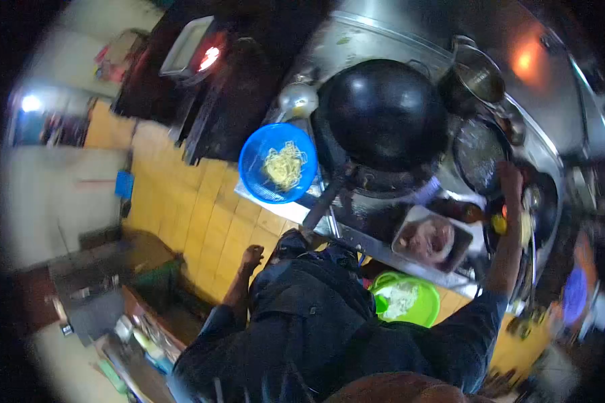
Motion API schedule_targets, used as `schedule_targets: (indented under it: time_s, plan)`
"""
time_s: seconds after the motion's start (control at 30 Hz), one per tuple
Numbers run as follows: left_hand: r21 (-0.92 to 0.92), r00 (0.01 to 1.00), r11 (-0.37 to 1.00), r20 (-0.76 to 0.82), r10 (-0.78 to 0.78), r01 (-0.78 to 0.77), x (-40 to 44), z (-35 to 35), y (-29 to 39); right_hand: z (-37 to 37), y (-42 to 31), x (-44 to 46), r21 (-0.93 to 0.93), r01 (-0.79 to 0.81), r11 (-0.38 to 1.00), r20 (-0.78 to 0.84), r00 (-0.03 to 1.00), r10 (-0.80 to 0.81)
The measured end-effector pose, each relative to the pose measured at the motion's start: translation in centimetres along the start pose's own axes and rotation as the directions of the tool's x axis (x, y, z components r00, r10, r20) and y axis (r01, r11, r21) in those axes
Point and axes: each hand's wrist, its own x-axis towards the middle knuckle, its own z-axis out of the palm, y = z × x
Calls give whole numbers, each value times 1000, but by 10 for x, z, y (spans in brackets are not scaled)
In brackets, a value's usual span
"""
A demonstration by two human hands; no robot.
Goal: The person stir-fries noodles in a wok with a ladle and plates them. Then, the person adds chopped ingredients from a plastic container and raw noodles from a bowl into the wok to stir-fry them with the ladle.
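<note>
My left hand [252,256] hangs beside my body above the yellow floor, fingers loosely bent, with nothing visible in it. My right arm reaches forward to a dark round pan [478,156] holding liquid. My right hand [510,176] is at that pan's right rim; its fingers are too dark and blurred to show a grip. Just right of it is another dark pan [548,213] with something yellow in it and a metal ladle [532,199]. A rectangular tray [399,250] of pale pinkish food, perhaps raw meat, lies left of my right forearm.
A large black wok [386,111] sits on the metal stove. Left of it are a blue strainer [250,158] of noodles and a metal ladle bowl [298,99]. A dark pot [474,75] stands behind. A green basin [429,305] holds white stuff. Another person's arm [586,258] shows at right.
</note>
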Motion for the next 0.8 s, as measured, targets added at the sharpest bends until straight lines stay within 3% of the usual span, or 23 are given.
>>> schedule_targets:
  time_s: [0.03, 0.07, 0.1, 0.13, 0.17, 0.2, 0.23, 0.3, 0.37, 0.43, 0.5, 0.57, 0.6, 0.63, 0.7, 0.77, 0.8]
  plan:
    - [101, 921, 918, 111, 373, -383, 14, -7, -31, 17, 30, -2, 378, 164, 911, -252, 965, -69]
    - [-78, 991, 993, 88, 99, -93, 19, -8, -13, -51, -46, -32, -71, -159, 985, -143, 979, 148]
    - [-232, 974, 948, 113, -194, 216, 19, -13, 6, -67, -45, -47, 264, -176, 948, -144, 965, 219]
    - [-141, 985, 990, 168, 28, -4, 40, -15, -27, -92, -76, -66, 252, -251, 935, -246, 917, 312]
    - [-73, 940, 969, 238, 246, -235, 69, -19, -52, -101, -72, -85, 163, -201, 966, -362, 898, 248]
    - [-172, 973, 985, 227, 50, -10, 69, -25, -23, -117, -74, -110, 99, -156, 983, -461, 868, 184]
    - [-254, 960, 944, 235, -153, 212, 62, -21, 1, -131, -81, -139, 97, -219, 971, -502, 832, 238]
    - [-215, 951, 938, 210, -228, 273, 72, -20, 22, -153, -102, -213, 436, -105, 894, -541, 763, 354]
    - [-263, 894, 904, 390, -221, 338, 106, -28, -2, -178, -112, -311, 53, -306, 951, -589, 759, 277]
    - [-243, 782, 874, 586, -212, 420, 142, -38, -25, -225, -222, -396, 255, -446, 858, -633, 594, 497]
    - [-25, 707, 925, 653, -272, 379, 155, -41, -17, -235, -233, -496, 344, -627, 700, -583, 442, 682]
    - [224, 647, 933, 675, -356, 280, 157, -36, -1, -243, -276, -601, 431, -547, 717, -579, 441, 685]
    - [329, 614, 917, 683, -395, 224, 159, -30, 7, -241, -318, -636, 620, -451, 642, -608, 241, 756]
    - [418, 585, 893, 688, -429, 163, 159, -21, 16, -239, -339, -693, 518, -537, 666, -639, 274, 719]
    - [554, 538, 832, 690, -484, 38, 157, 0, 33, -224, -399, -785, 427, -683, 593, -708, 156, 689]
    - [645, 493, 761, 685, -537, -67, 149, 24, 47, -213, -474, -826, 807, -481, 342, -442, -108, 891]
    - [676, 475, 727, 681, -557, -115, 142, 37, 53, -200, -503, -841, 840, -463, 282, -429, -251, 867]
